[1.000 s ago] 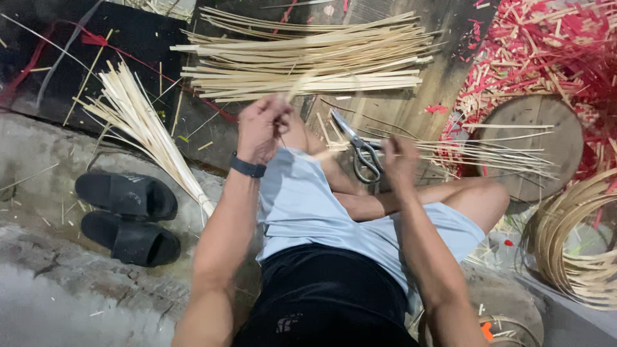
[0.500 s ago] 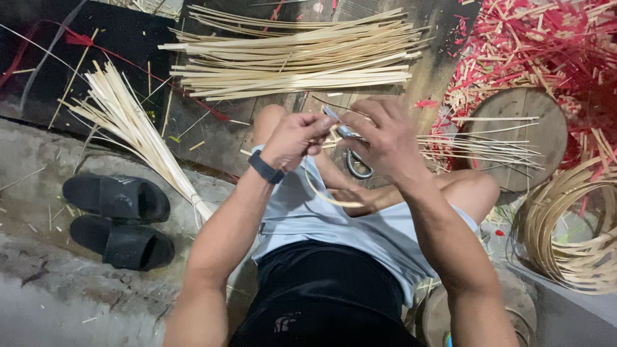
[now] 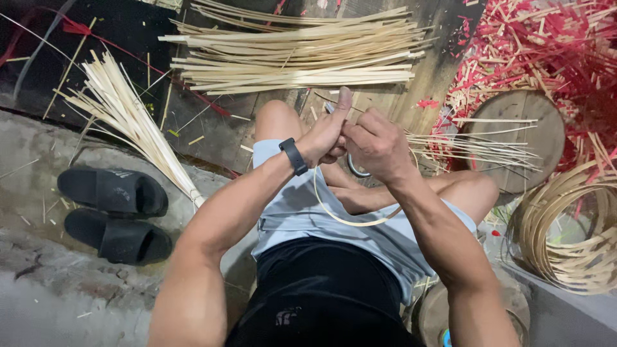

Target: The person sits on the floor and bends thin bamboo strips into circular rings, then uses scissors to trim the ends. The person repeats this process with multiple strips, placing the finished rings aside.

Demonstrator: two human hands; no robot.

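Note:
Both hands meet above my lap. My left hand (image 3: 326, 133), with a black band on its wrist, pinches one end of a thin pale bamboo strip (image 3: 350, 220). My right hand (image 3: 378, 145) grips the other end right beside it. The strip bends down into a loop over my light blue shorts. Scissors (image 3: 355, 168) lie mostly hidden under the hands, only a metal handle ring showing.
A pile of long bamboo slats (image 3: 295, 54) lies ahead. A fanned bundle of thin sticks (image 3: 128, 119) is at left, black sandals (image 3: 116, 215) below it. At right are red scraps (image 3: 533, 51), a round wooden block (image 3: 520, 138) and coiled bamboo rings (image 3: 572, 225).
My hands came together from apart and rose above my lap. The strip now hangs bent in a loop between them, and the hands cover the scissors.

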